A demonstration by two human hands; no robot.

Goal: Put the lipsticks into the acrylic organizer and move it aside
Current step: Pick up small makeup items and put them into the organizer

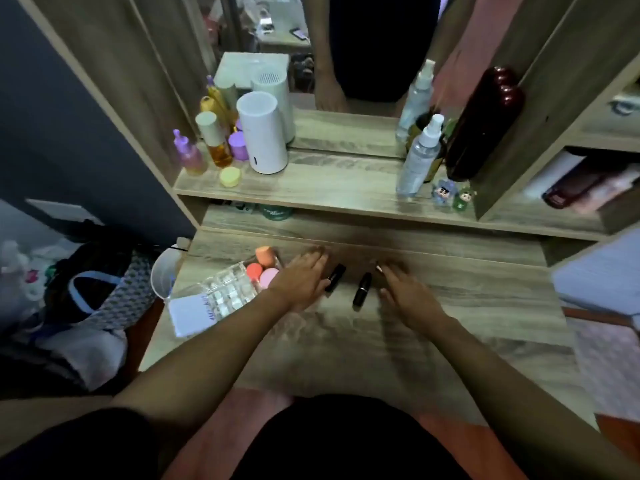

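Two black lipsticks lie on the wooden tabletop (467, 299): one lipstick (335, 277) beside my left hand and another lipstick (362, 289) just left of my right hand. My left hand (302, 279) rests flat, fingers spread, its edge touching the first lipstick. Fingers apart, my right hand (403, 289) hovers palm down and holds nothing. The clear acrylic organizer (225, 289) sits at the table's left edge, partly behind my left wrist, with orange and pink sponges (263, 268) in its far end.
A white card (194, 313) lies by the organizer. The raised shelf (329, 188) behind carries bottles, a white cylinder (263, 133), a spray bottle (419, 157) and small figurines (453, 195). A mirror stands at the back. Bags lie on the floor at left.
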